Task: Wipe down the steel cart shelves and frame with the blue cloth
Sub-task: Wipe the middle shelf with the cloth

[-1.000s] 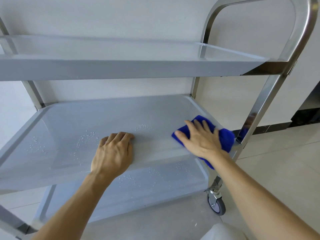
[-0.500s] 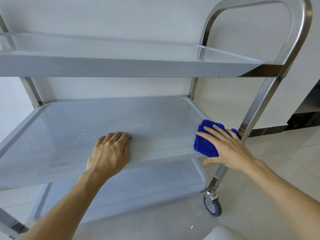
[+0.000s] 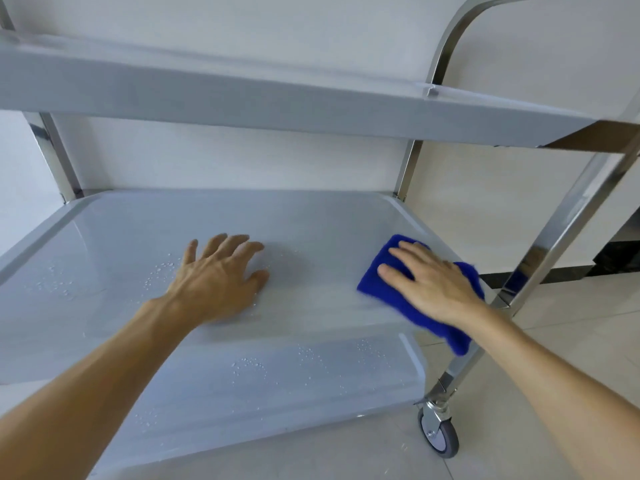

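Blue cloth (image 3: pixel 379 280) flat on middle shelf (image 3: pixel 311 220) right end, draping over edge; droplets (image 3: pixel 159 271) left.

middle shelf (image 3: pixel 311 216): left hand (image 3: pixel 214 282) flat at centre | right hand (image 3: pixel 433 282) on cloth (image 3: pixel 381 282) at right edge | top shelf (image 3: pixel 242 98) above | bottom shelf (image 3: pixel 277 386) below | caster (image 3: pixel 439 434) lower right

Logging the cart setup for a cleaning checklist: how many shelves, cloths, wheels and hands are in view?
Shelves: 3, top, middle, bottom
Blue cloth: 1
Wheel: 1
Hands: 2, left hand, right hand
Total: 7
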Demonstrator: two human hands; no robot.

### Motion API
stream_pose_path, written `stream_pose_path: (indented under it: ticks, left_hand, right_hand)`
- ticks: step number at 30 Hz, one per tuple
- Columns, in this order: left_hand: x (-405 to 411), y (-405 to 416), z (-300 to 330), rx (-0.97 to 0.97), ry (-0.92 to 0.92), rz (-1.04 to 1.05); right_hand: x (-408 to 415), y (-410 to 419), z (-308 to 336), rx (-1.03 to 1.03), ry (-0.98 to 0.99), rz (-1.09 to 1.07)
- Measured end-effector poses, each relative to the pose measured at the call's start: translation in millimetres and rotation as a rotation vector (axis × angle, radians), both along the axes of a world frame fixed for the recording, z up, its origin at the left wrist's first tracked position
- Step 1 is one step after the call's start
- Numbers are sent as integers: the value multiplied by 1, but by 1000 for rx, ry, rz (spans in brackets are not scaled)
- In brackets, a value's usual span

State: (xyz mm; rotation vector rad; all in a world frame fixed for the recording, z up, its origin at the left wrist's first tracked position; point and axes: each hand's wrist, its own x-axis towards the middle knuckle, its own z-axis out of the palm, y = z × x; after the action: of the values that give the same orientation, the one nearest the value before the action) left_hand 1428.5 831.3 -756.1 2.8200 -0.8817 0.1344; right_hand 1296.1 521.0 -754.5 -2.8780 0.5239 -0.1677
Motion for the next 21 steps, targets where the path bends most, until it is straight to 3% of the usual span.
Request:
stream_pose_path:
  ticks: [4, 7, 9, 11, 15, 18, 21]
  left_hand:
    - [5, -5, -17, -88, -12, -3]
    - [9, -6, -21, -114, -32, 16]
    - [11, -6, -23, -118, -23, 22]
    - [11, -5, -23, -119, 3, 27]
    - [6, -7, -19, -96, 36, 42]
    - [5, -7, -17, -72, 56, 45]
    - [6, -8, -17, -66, 48, 41]
  right_hand:
    - [51, -44, 4, -69, 124, -217]
    - [103, -24, 1, -73, 135, -358]
    - [134, 15, 0, -51, 112, -251]
    - [148, 61, -5, -47, 44, -2]
    - [118, 95, -12, -55, -32, 354]
    - [83, 50, -7, -31, -51, 382]
    - [71, -19, 0, -5, -69, 193]
